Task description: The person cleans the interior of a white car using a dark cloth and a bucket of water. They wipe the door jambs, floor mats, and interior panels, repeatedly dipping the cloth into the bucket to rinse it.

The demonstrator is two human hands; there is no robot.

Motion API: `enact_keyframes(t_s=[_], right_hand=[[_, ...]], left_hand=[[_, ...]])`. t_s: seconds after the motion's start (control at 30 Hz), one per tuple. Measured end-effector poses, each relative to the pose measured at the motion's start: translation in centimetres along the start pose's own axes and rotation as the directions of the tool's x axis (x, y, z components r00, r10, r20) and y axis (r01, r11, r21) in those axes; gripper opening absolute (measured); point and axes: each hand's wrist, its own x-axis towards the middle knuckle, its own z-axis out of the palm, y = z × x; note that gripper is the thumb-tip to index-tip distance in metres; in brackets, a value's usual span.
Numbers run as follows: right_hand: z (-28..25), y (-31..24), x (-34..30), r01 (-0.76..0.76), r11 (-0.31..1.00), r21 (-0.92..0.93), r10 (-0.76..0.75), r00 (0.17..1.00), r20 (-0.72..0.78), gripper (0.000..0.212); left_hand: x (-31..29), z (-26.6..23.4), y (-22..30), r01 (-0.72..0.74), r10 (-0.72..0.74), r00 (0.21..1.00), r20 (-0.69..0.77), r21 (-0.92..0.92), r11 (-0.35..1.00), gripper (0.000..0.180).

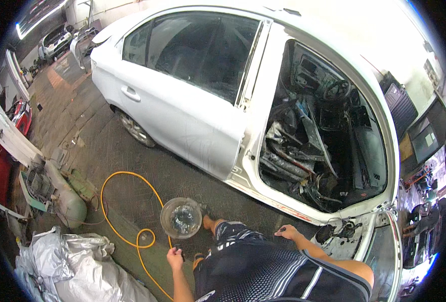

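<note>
My left hand [174, 257] is closed in front of my body, just below a round translucent bucket [164, 221]; a small dark thing shows at its fingertips, too small to name. Out to the right, my right hand [291, 233] is also closed, with a dark bit at its fingers that I cannot make out. It is near the white sill of a car [182, 108]. The car's rear door is shut, while its front doorway lies open onto a stripped cabin. Clear liquid seems to lie in the bucket, beside my feet.
A yellow hose [103, 201] loops over the floor left of the bucket. Silver sheeting [89, 261] lies at the lower left, with a greenish tank [67, 196] behind it. Loose metal parts [303, 156] fill the cabin. An open front door [384, 251] stands at right.
</note>
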Motion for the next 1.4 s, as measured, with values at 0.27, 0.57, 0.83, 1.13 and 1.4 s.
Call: enact_keyframes(t_s=[0.27, 0.57, 0.83, 1.13, 1.4], right_hand=[[-1.2, -17.1, 1.8, 0.507, 0.792, 0.339, -0.527, 0.849, -0.038, 0.049], [-1.1, -31.9, -1.7, 0.466, 0.385, 0.796, -0.676, 0.73, -0.1, 0.028], [2.4, -22.3, -7.0, 0.407, 0.311, 0.859, -0.238, 0.908, -0.344, 0.024], [27.4, 11.7, -7.9, 0.453, -0.728, 0.514, 0.494, 0.867, -0.064, 0.036], [30.6, 11.4, -12.4, 0.492, -0.403, 0.772, 0.906, 0.094, 0.413, 0.04]], left_hand=[[4.2, 12.4, 20.3, -0.279, 0.299, 0.807, 0.509, -0.117, 0.953, 0.029], [5.4, 12.8, 33.7, -0.467, 0.369, 0.586, 0.721, -0.071, 0.881, 0.025], [3.7, 15.2, 38.7, -0.686, 0.328, 0.197, 0.924, -0.109, 0.719, 0.038], [7.2, 22.9, 63.8, -0.916, 0.799, -0.016, 0.601, -0.329, 0.229, 0.041], [7.8, 33.7, 85.9, -0.92, 0.895, -0.366, 0.256, 0.046, -0.389, 0.038]])
